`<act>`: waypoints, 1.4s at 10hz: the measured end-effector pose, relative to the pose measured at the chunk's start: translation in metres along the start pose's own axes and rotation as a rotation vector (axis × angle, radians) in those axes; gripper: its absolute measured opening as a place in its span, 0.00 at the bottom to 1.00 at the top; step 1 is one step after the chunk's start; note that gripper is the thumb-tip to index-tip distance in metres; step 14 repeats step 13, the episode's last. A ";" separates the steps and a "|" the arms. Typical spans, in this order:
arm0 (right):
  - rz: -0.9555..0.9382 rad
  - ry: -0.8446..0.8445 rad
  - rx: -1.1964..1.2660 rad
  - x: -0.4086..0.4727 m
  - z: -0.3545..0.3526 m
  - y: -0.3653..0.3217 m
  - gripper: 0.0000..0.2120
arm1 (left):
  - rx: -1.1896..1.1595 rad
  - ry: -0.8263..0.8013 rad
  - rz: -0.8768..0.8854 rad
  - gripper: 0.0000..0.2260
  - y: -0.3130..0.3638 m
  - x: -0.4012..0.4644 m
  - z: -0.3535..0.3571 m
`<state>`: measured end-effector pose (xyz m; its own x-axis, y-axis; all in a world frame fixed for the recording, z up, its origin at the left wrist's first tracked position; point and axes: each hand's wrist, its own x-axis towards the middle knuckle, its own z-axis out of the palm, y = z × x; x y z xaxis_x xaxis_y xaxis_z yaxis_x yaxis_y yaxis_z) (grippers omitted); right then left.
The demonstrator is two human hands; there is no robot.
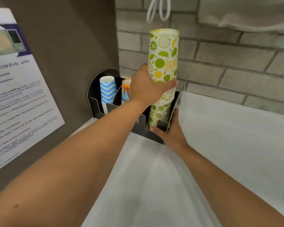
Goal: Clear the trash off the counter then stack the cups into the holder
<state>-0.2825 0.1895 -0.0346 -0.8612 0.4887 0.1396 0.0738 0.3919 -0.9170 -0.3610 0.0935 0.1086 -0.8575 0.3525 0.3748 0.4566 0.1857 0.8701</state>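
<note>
A black cup holder [98,110] stands in the corner of the white counter against the brick wall. Its right slot holds a tall upside-down stack of lime-and-lemon paper cups [163,54]. My left hand [147,87] grips this stack around its middle, fingers wrapped round the far side. My right hand [170,130] holds the holder's right front corner, thumb on its front and fingers along its side panel. A blue zigzag cup stack [107,92] fills the left slot. An orange cup stack with tree prints [126,92] sits in the middle slot, partly hidden by my left hand.
A brown panel with a microwave-use notice [18,95] stands on the left. The white counter [228,136] stretches right and toward me. A white cable loop [157,10] hangs on the brick wall above the cups.
</note>
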 end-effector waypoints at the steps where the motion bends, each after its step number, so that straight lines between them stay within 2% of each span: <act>1: -0.002 0.010 -0.018 0.003 0.002 0.004 0.60 | 0.023 0.006 0.017 0.33 -0.017 0.004 0.016; 5: 0.003 0.034 -0.085 0.006 0.005 0.006 0.60 | 0.059 -0.098 0.042 0.37 -0.045 -0.012 0.033; 6: 0.005 0.030 -0.071 0.006 0.005 0.007 0.60 | 0.078 -0.067 0.031 0.36 -0.047 -0.016 0.036; 8: -0.002 0.022 -0.032 0.008 0.005 0.012 0.57 | 0.168 -0.054 0.025 0.27 -0.054 -0.019 0.030; 10: -0.003 -0.006 -0.009 0.008 0.003 0.013 0.57 | 0.277 -0.058 -0.030 0.27 -0.045 -0.023 0.028; 11: 0.023 -0.019 -0.022 0.007 0.002 0.011 0.58 | 0.251 -0.116 -0.117 0.28 -0.042 -0.022 0.025; 12: 0.045 -0.037 -0.048 0.008 -0.003 0.006 0.60 | 0.202 -0.177 -0.191 0.34 -0.041 -0.022 0.017; 13: 0.090 -0.091 -0.131 0.001 -0.013 0.003 0.58 | 0.191 -0.197 -0.196 0.42 -0.032 -0.033 0.002; 14: 0.090 -0.091 -0.131 0.001 -0.013 0.003 0.58 | 0.191 -0.197 -0.196 0.42 -0.032 -0.033 0.002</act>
